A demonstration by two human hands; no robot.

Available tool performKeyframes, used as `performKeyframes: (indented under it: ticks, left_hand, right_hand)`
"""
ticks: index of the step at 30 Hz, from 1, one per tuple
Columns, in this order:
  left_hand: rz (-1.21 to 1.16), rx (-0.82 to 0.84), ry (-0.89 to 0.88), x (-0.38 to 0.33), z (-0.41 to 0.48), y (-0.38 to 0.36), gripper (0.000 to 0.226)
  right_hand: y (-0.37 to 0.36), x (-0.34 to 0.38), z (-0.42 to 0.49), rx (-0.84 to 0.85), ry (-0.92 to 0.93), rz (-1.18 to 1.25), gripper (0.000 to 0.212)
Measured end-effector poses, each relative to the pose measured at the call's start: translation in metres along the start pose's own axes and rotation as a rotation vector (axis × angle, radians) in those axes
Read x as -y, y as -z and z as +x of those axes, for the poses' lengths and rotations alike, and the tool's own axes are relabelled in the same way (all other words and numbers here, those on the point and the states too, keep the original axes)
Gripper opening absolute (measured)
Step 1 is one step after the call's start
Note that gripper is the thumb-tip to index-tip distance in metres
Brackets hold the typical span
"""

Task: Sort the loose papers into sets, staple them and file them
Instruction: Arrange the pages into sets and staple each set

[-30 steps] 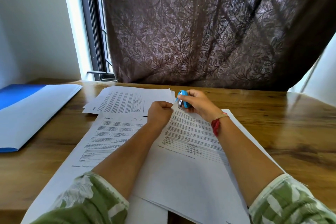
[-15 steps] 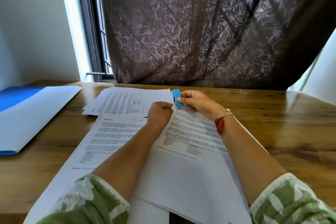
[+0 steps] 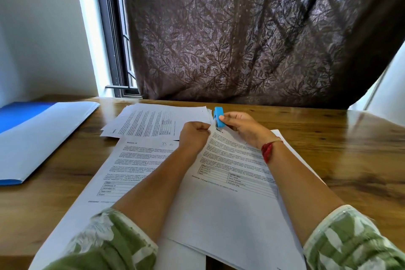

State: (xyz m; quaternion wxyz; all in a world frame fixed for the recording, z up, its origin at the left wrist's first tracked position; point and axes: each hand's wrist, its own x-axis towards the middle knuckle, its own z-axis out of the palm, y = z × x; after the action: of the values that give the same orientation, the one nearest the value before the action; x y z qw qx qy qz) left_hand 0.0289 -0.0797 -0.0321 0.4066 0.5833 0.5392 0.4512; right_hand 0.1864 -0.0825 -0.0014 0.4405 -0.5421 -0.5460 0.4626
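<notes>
At the far edge of the wooden surface, a dark leaf-patterned curtain hangs down to the wood, with a strip of window frame showing to its left. Just in front of the curtain lies a loose stack of printed papers, slightly fanned. Nearer lies a single sheet headed Section 10, its right part hidden under the left forearm. The set of papers lies beside it and overlaps it, running under both forearms toward the near edge. The left hand is balled up, its fingers pinching the top corner of that set. The right hand, with a red thread bracelet at the wrist, has its fingers curled round a small blue stapler, which stands tilted at the same corner, touching the paper. Well apart at the left lies a blue folder; a pale sheet or flap covers most of it, and I cannot tell which.
</notes>
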Motion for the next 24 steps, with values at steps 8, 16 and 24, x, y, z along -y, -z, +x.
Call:
performKeyframes:
  ticks: [8,16,24]
  left_hand:
    - [-0.046,0.012,0.026,-0.001,0.000,0.002,0.023]
    - [-0.026,-0.006,0.026,0.000,0.001,0.002,0.023]
    - [0.032,-0.006,-0.015,0.001,0.000,0.002,0.023]
  right_hand:
    - [0.002,0.002,-0.002,-0.016,0.015,0.165,0.025]
    - [0.006,0.007,-0.003,-0.045,0.043,0.237,0.012]
    - [0.001,0.009,0.000,-0.161,0.051,0.256,0.006]
